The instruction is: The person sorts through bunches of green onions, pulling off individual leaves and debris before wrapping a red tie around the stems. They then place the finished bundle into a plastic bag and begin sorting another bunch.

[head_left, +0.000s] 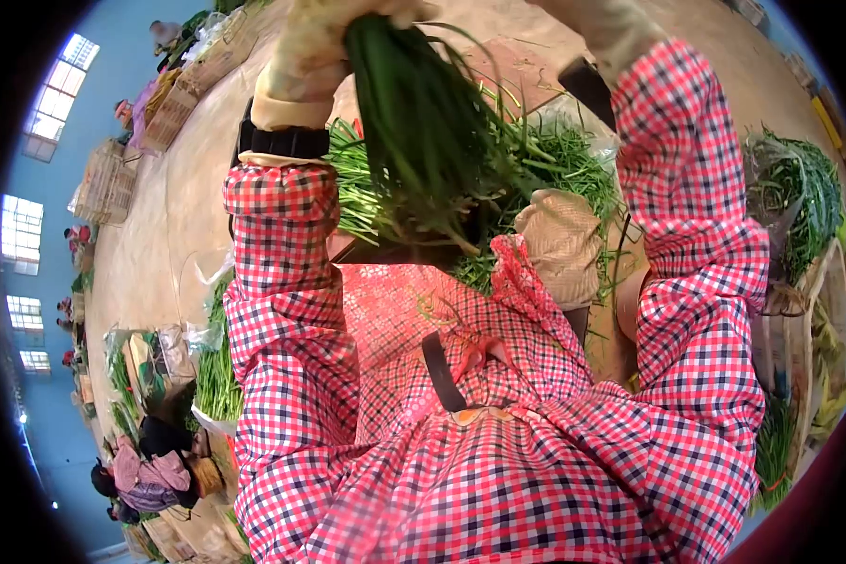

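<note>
Greens bunch hangs in front of the chest, over a greens pile, held at its top end by the gloved L hand, clenched round it. R hand, also gloved, is near it at the top edge, mostly cut off, so can't tell its grip. Other people crouch well apart, lower left.

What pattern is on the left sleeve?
The left sleeve is red, white and navy check; head view.
</note>
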`<action>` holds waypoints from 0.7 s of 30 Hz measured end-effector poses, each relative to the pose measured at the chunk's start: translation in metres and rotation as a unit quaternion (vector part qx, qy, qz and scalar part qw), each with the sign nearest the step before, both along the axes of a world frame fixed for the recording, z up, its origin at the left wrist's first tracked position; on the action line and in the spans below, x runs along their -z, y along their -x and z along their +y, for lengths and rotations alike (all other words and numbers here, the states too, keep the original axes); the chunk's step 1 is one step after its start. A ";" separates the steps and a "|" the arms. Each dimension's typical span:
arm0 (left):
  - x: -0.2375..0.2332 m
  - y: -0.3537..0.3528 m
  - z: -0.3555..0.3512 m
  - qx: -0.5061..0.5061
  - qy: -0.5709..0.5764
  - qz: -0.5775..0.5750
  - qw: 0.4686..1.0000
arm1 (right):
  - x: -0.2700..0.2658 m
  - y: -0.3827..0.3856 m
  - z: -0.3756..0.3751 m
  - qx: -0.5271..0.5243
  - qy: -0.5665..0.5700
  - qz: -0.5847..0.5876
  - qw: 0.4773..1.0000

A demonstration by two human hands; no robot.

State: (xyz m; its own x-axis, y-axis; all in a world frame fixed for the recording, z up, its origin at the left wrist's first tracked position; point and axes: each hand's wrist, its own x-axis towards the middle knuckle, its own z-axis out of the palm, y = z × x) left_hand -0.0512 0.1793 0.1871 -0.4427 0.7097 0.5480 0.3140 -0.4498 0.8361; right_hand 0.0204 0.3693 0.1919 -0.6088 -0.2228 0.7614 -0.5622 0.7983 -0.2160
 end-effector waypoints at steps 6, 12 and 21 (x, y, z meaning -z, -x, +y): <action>0.005 0.047 -0.046 -0.030 -0.124 -0.198 0.972 | 0.072 -0.089 -0.005 -0.012 0.113 -0.360 0.926; -0.020 0.034 -0.042 0.302 -0.226 -0.170 0.910 | 0.151 -0.139 -0.016 0.073 0.220 -0.330 0.915; -0.023 0.030 -0.021 0.410 -0.180 -0.099 0.888 | 0.162 -0.212 -0.022 0.124 0.084 -0.146 0.978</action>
State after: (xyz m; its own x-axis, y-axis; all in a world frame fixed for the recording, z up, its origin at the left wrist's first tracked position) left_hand -0.0808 0.1581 0.2103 0.0305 0.6319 0.7744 -0.3801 -0.7093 0.5937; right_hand 0.2324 0.3478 0.0300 -0.8246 0.0720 0.5611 -0.2518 0.8414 -0.4781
